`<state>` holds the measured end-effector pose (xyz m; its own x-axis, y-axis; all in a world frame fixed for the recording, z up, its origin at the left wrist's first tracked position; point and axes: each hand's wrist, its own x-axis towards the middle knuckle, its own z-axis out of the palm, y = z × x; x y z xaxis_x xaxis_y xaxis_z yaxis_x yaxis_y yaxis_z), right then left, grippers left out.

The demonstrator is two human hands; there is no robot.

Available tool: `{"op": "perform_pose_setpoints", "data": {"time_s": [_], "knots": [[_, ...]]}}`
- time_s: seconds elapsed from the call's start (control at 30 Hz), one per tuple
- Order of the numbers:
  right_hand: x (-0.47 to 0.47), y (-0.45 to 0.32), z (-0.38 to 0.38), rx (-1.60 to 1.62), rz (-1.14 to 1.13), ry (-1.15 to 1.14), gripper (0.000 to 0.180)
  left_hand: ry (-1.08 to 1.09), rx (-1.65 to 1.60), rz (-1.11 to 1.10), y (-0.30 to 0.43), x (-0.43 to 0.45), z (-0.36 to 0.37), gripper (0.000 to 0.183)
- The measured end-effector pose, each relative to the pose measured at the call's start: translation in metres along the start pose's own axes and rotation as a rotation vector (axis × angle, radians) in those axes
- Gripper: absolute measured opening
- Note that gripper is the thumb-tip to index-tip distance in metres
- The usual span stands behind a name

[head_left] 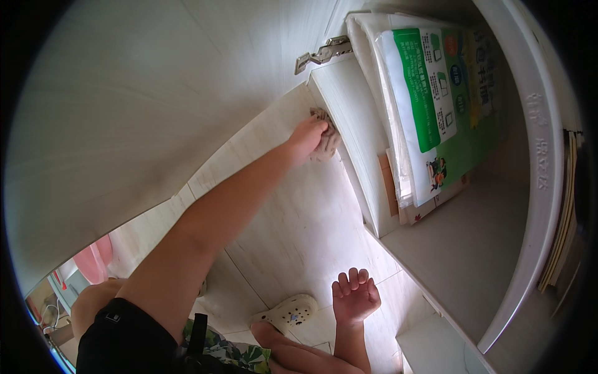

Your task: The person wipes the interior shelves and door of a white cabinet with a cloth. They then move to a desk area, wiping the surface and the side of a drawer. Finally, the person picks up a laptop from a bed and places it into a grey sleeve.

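My left hand (308, 135) is shut on a crumpled beige-brown cloth (327, 140), with the arm stretched across the view. The cloth lies against the pale floor (280, 201) beside the base of a white cabinet (359, 140). Lower right, my right hand (356, 299) is held palm up with its fingers loosely curled, holding nothing. It is apart from the cabinet and the cloth.
An open cabinet door (140, 93) on a metal hinge (322, 53) fills the upper left. Plastic-wrapped green-and-white packs (425, 107) stand inside the cabinet. A curved pale rim (544, 154) runs down the right. Below are a cream clog (296, 311) and a pink basin (96, 259).
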<state>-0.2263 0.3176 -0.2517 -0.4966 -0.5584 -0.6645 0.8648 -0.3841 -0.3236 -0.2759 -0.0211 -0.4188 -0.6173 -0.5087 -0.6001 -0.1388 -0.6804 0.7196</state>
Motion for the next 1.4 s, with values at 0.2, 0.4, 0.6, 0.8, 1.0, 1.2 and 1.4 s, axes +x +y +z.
{"op": "perform_pose_setpoints", "data": {"time_s": [0.2,0.4,0.6,0.8,1.0,1.2,1.4], "knots": [[-0.007,0.007,0.005,-0.042,0.019,-0.058,0.02,0.048,-0.173,0.005,0.043,0.012,-0.018,0.028],[0.0,0.001,0.003,-0.019,-0.006,-0.012,0.02,0.051,0.015,0.061,0.02,0.024,-0.02,0.03],[0.0,0.007,0.006,-0.046,-0.019,-0.016,0.019,-0.038,-0.114,-0.001,0.022,0.018,-0.01,0.031],[0.001,0.007,0.007,-0.054,0.007,-0.047,0.019,-0.063,-0.349,-0.05,0.042,0.022,-0.025,0.035],[0.0,0.005,0.003,-0.036,0.01,-0.029,0.019,-0.164,-0.494,-0.021,0.046,0.034,-0.038,0.036],[0.001,0.004,0.004,-0.025,0.032,-0.03,0.019,-0.035,-0.513,-0.027,0.038,0.025,-0.029,0.036],[0.001,0.005,0.003,-0.039,0.026,-0.016,0.02,-0.285,-0.464,-0.292,-0.006,-0.019,-0.008,0.031]]}}
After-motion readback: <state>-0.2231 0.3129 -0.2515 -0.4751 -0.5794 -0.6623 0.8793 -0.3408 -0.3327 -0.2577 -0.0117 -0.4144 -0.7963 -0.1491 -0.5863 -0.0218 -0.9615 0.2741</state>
